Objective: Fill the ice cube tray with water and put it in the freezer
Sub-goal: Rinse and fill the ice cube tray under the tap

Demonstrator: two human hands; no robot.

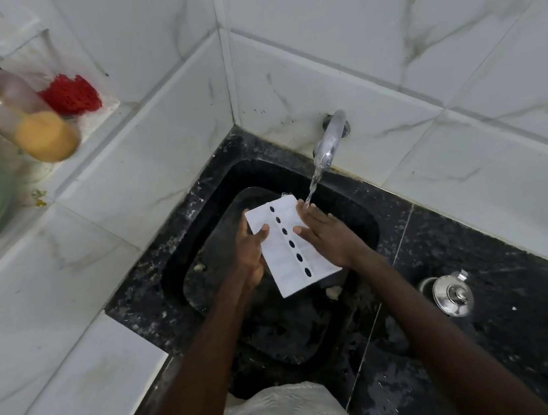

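both hands grip the white ice cube tray [292,244] over the black sink [365,230]: left hand [252,253] clasps its left edge, right hand [329,236] its right edge, far corner under the tap [328,143] stream.

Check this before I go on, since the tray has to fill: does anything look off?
Yes. The water from the tap lands on the right hand at the tray's far corner, not its middle. Both hands hold it tilted over the sink.
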